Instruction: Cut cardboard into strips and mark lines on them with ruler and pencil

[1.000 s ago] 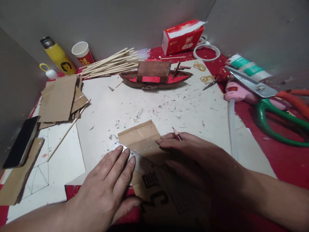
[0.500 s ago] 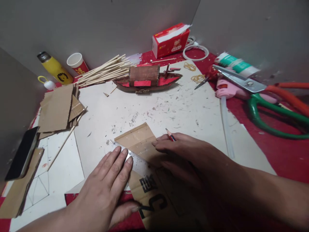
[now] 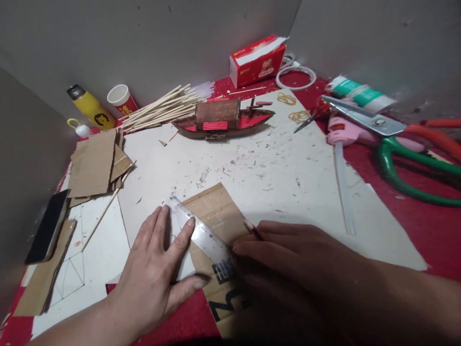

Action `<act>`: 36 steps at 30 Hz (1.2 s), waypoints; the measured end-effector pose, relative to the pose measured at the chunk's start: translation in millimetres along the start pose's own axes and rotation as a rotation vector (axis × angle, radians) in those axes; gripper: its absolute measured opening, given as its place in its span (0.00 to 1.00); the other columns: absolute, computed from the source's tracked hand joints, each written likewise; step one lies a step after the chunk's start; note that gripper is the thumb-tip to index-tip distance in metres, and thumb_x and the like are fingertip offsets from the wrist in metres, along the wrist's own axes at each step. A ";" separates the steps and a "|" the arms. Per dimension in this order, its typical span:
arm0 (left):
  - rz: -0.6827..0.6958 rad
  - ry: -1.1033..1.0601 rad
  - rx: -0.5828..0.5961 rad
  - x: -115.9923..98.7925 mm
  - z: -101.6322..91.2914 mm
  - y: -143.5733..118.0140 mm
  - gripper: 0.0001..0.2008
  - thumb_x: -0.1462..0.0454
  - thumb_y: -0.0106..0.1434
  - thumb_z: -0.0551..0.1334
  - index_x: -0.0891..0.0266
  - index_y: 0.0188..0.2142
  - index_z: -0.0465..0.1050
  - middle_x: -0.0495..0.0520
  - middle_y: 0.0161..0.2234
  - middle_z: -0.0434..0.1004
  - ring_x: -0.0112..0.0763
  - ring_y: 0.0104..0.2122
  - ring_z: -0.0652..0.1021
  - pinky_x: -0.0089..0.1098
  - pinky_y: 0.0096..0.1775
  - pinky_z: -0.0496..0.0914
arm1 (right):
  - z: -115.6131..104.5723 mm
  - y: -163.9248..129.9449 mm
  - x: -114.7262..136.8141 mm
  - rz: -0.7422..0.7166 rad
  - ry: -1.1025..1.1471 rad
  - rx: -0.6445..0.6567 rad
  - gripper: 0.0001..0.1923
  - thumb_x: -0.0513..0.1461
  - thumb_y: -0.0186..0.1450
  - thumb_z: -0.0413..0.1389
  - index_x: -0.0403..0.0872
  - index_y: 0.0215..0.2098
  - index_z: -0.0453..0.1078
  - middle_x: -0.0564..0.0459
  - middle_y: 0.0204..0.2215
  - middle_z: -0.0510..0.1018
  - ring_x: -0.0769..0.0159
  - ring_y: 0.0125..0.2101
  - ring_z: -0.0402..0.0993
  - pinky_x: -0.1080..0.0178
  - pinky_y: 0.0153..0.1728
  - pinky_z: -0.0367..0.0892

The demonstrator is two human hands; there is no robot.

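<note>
While the left hand [image 3: 154, 269] lies flat with its fingers spread, pressing a clear ruler [image 3: 201, 233] down onto a brown cardboard piece [image 3: 216, 211], the right hand [image 3: 288, 250] rests beside it with its grip pinched around a pencil [image 3: 253, 229], the tip sitting at the ruler's edge. That cardboard piece lies at the near middle of the counter [image 3: 396, 226], partly on a large white sheet [image 3: 273, 168] flecked with scraps and partly over the red cloth, with black printed characters showing on its near end. The ruler runs diagonally across it, from upper left down toward the right hand.

Further back on the white sheet stands a small model boat [image 3: 223, 120] in red and brown. Just behind and left of it lies a bundle of wooden sticks [image 3: 162, 108]. A yellow bottle [image 3: 88, 105] and a paper cup [image 3: 120, 96] stand at the far left, near the wall. Torn cardboard scraps [image 3: 95, 163] are stacked at the left, with a dark phone [image 3: 46, 226] nearer the edge. At the back sits a red tissue box [image 3: 257, 60]. To the right lie large scissors [image 3: 396, 139] with green and orange handles, a pink glue gun [image 3: 351, 137] and a clear glue stick [image 3: 342, 187].
</note>
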State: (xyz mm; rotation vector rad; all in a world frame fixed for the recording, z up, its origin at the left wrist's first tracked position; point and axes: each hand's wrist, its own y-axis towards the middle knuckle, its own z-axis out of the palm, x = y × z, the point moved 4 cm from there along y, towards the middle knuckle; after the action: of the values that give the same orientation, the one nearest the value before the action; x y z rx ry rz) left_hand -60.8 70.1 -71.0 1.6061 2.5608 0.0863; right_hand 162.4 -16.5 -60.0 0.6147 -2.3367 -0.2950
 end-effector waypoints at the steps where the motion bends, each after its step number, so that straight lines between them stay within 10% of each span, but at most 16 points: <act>1: -0.010 0.025 0.003 0.3 -0.5 -1.0 0.39 0.44 0.69 0.56 0.60 0.71 0.51 0.74 0.71 0.44 0.70 0.67 0.57 0.66 0.57 0.65 | 2.4 -0.2 1.0 -0.008 0.006 0.036 0.08 0.37 0.72 0.53 0.48 0.48 0.71 0.51 0.31 0.80 0.62 0.32 0.75 0.63 0.33 0.70; 16: -0.066 -0.148 0.118 14.0 -0.2 27.0 0.46 0.43 0.68 0.58 0.61 0.73 0.38 0.74 0.72 0.40 0.62 0.70 0.49 0.66 0.63 0.54 | 12.9 1.2 22.0 -0.233 0.222 0.329 0.14 0.35 0.72 0.51 0.52 0.51 0.73 0.52 0.38 0.84 0.62 0.42 0.81 0.57 0.55 0.68; 27: 0.049 -0.215 0.249 26.1 -13.6 23.3 0.40 0.51 0.72 0.57 0.54 0.73 0.34 0.60 0.74 0.39 0.49 0.71 0.49 0.57 0.67 0.51 | -2.1 0.0 -21.7 0.164 0.152 -0.268 0.10 0.35 0.71 0.54 0.50 0.49 0.71 0.52 0.37 0.82 0.63 0.35 0.79 0.60 0.35 0.73; 36: 0.089 -0.235 0.265 20.0 -12.7 25.3 0.39 0.52 0.72 0.56 0.57 0.73 0.37 0.62 0.74 0.41 0.49 0.72 0.49 0.57 0.68 0.50 | 2.3 2.6 -23.3 0.158 0.107 -0.242 0.10 0.34 0.70 0.53 0.50 0.47 0.72 0.50 0.45 0.82 0.58 0.46 0.80 0.58 0.45 0.75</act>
State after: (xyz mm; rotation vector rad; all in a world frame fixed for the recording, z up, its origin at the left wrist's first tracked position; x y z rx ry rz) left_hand -48.4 99.4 -57.0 1.6985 2.3994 -0.4249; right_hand 175.0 -2.4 -74.0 0.3185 -2.1891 -0.4526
